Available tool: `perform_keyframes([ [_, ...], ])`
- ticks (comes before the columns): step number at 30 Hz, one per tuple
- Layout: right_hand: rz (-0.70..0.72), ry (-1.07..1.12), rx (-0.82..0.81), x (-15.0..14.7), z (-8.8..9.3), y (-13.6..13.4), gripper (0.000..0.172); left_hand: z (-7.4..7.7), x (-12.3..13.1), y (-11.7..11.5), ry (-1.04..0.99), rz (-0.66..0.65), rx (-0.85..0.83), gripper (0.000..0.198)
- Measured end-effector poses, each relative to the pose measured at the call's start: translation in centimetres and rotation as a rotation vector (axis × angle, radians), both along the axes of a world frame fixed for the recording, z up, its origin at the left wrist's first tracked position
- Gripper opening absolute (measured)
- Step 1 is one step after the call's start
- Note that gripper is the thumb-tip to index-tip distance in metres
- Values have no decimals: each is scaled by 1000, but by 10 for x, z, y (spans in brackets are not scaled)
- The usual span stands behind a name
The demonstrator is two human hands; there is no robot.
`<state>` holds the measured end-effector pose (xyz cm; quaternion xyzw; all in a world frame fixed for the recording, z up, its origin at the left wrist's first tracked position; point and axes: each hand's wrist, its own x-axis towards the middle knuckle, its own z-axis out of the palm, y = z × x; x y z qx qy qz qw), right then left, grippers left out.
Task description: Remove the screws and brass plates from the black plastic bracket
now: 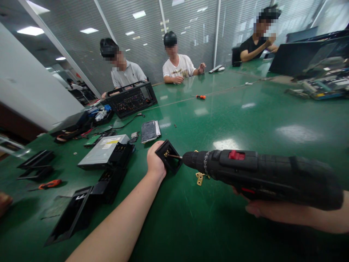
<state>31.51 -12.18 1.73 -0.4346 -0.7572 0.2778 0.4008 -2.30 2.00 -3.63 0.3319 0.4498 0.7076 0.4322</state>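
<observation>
Small black bracket [169,155]: pinched upright on the green table [245,120] by the closed fingers of the left hand [155,160], steadied against the bit. Cordless driver [261,176]: gripped by the right hand [261,209], fingers wrapped beneath. Brass fitting [200,178]: lying just beyond the left fingertips.

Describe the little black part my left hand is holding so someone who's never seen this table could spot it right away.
On the large glossy green table, look near its front edge, where the left hand meets the tip of the black cordless power screwdriver. The small square black plastic bracket is pinched there, tilted up. Unlike the long black trays to its left, it is tiny and has the screwdriver bit in it.
</observation>
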Motion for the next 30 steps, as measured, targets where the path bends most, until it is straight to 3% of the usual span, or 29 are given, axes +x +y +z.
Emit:
perform_keyframes([
  [8,59,-81,35,15,-16,1,67,2,3,0,-2,6,-9,19],
  [16,0,-133,54,18,-18,1,75,2,2,1,23,15,3,17],
  [19,73,-127,53,17,-16,2,69,2,3,0,14,15,-7,17],
  [30,5,-206,61,24,-25,0,62,1,3,1,13,-20,-10,21],
])
